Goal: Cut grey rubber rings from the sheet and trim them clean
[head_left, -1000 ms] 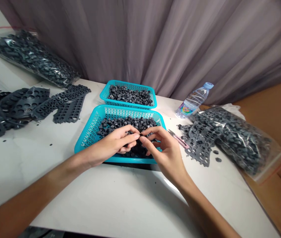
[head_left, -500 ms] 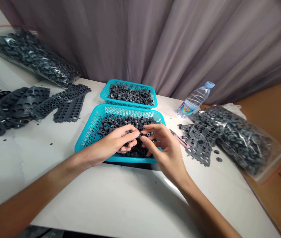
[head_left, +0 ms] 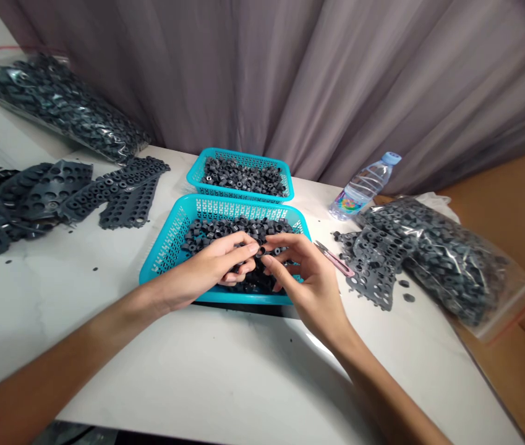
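A turquoise basket [head_left: 169, 247] full of small dark grey rubber rings sits in front of me on the white table. My left hand [head_left: 211, 269] and my right hand [head_left: 306, 278] meet over its near part. Both pinch at a small dark rubber ring [head_left: 260, 251] held between their fingertips. My left hand's other fingers curl over more rings. A second, smaller turquoise basket [head_left: 285, 179] of rings stands just behind the first.
Grey rubber sheets [head_left: 58, 194] punched with holes lie at the left, with a clear bag of parts [head_left: 58, 108] behind. At the right lie a plastic bottle [head_left: 364, 185], pink-handled snips [head_left: 336, 259], rubber scraps [head_left: 373, 272] and another clear bag of parts [head_left: 443, 259]. A curtain hangs behind.
Both hands stay over the near basket. The fingertips have shifted slightly around the ring they pinch. Nothing else has moved.
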`<state>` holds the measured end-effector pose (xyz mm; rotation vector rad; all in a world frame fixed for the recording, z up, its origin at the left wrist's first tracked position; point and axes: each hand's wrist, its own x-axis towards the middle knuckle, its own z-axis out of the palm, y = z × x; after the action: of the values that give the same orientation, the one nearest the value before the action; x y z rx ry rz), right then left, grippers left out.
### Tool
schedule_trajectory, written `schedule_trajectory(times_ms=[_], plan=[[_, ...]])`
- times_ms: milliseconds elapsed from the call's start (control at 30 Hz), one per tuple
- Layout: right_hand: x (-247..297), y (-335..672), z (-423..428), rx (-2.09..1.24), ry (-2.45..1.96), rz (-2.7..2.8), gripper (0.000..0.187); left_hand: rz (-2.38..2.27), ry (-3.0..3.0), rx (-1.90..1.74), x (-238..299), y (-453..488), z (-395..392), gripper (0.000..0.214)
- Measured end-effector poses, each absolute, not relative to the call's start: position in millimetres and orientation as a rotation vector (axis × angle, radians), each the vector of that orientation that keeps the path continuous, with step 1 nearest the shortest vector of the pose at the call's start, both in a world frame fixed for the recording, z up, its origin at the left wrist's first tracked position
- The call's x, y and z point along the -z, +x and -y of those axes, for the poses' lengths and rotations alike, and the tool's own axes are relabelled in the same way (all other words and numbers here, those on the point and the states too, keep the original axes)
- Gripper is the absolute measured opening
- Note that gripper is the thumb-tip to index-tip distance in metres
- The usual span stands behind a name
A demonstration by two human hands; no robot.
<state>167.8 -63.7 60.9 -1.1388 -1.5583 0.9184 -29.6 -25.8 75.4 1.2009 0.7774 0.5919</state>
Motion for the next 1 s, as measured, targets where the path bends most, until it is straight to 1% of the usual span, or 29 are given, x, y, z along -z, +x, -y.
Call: schedule_trajectory(times_ms=[267, 433, 600, 767, 1000], plan=[[-62.4, 165.9, 65.1, -0.878, -1.205, 1.544, 0.016, -0.789, 1.218, -0.607, -74.8, -29.1, 26.3, 0.029], [-60.1, 168.3, 62.2, -0.862, -1.242, 1.483, 0.016, -0.845, 1.231, -0.681, -71.2, -29.3, 25.9, 0.025], [-58.9, 167.2, 63.5, -0.809, -1.207, 1.466, 0.015, -0.825, 1.239, -0.667, -72.7, -29.5, 25.1, 0.028], [-61.7, 163.8, 66.9, -0.772, -1.170, 1.592, 0.016, -0.769, 1.284, -0.620, -73.5, -28.8, 25.6, 0.033], [-66.3, 166.7, 65.2, -0.926, -1.183, 1.652, 0.025, -0.807, 1.530, -0.522, -69.0, -30.0, 30.2, 0.036]])
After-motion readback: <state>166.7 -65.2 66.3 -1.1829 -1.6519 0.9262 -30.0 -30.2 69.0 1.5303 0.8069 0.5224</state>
